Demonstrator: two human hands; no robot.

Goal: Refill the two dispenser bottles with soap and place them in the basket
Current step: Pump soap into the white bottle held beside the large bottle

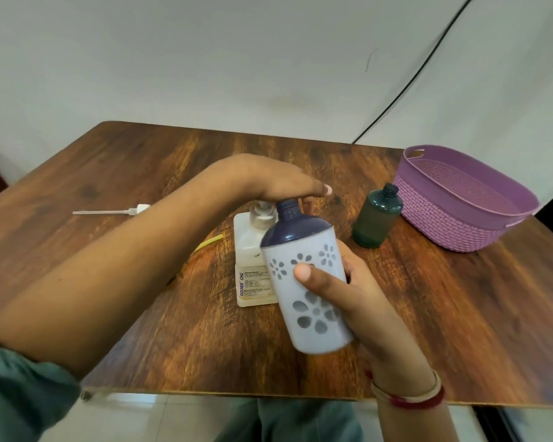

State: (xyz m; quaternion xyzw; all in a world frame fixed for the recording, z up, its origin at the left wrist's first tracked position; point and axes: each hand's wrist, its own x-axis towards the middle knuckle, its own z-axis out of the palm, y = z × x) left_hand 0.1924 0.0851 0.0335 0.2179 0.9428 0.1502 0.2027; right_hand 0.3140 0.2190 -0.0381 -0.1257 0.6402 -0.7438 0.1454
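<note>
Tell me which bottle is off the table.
The flower-patterned bottle, gripped by the right hand; the green bottle and the labelled pump bottle stand on the table.

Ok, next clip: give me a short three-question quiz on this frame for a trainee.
1. True or false: the purple basket holds no bottle.
2. The flower-patterned bottle is: A) in the basket B) gripped by the right hand C) lying on the floor.
3. What lies on the table at the far left?
Key: 1 true; 2 B; 3 a detached pump with its tube.
</note>
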